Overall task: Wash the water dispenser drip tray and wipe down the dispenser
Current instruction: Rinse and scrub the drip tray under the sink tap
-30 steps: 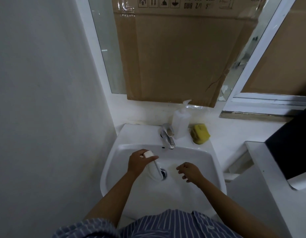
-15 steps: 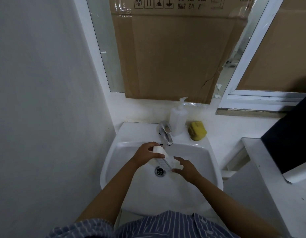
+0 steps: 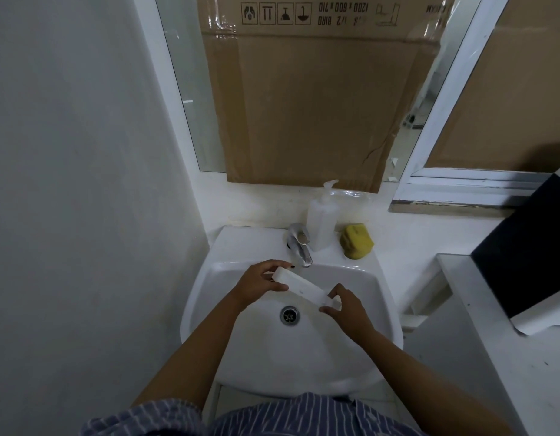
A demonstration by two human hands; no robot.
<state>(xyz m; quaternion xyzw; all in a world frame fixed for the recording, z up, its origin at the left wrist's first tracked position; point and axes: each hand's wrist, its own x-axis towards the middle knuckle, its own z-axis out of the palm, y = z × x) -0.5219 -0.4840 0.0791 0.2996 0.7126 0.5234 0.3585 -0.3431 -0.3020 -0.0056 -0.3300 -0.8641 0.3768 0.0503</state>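
Observation:
A long white drip tray (image 3: 300, 286) is held level over the white sink basin (image 3: 376, 297), just below the chrome faucet (image 3: 299, 245). My left hand (image 3: 259, 283) grips the tray's left end. My right hand (image 3: 343, 305) grips its right end with thumb and fingers. No water is visibly running from the faucet. The drain (image 3: 290, 315) lies under the tray, a little nearer to me.
A white pump soap bottle (image 3: 322, 221) and a yellow sponge (image 3: 355, 240) stand on the sink's back ledge. A cardboard sheet (image 3: 310, 105) covers the window behind. A wall is close on the left; a white counter (image 3: 480, 335) with a black item (image 3: 527, 250) is on the right.
My left hand has turned the tray from hanging down to lying across the basin. My right hand moved in from the right and took hold of its free end.

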